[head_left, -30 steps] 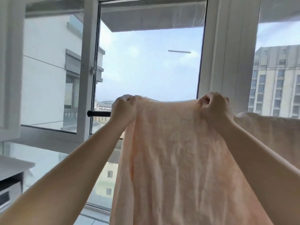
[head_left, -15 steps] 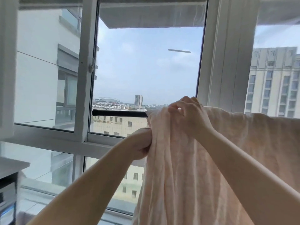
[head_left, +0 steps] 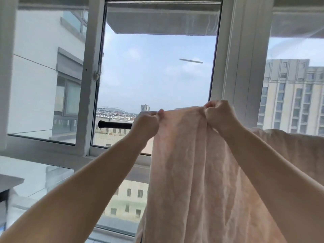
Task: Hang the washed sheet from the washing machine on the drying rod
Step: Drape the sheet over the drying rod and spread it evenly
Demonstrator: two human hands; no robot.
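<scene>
A white-framed window (head_left: 90,85) fills the view in front of me, with pale sky and tall apartment blocks (head_left: 289,102) beyond the glass. A black rod (head_left: 114,124) runs level across the window from left to right, its capped end pointing left, near the frame. My left hand (head_left: 146,124) pinches the top edge of the peach sheet (head_left: 192,172) between curled fingers, just in front of the rod. My right hand (head_left: 220,114) grips the same edge in a closed fist, a little higher and off to the right. The edge stretches almost level between them, parallel to the rod, and the sheet hangs straight down from there, its long axis vertical. Further right, more of the sheet lies draped in a level fold; I cannot see the rod under it.
</scene>
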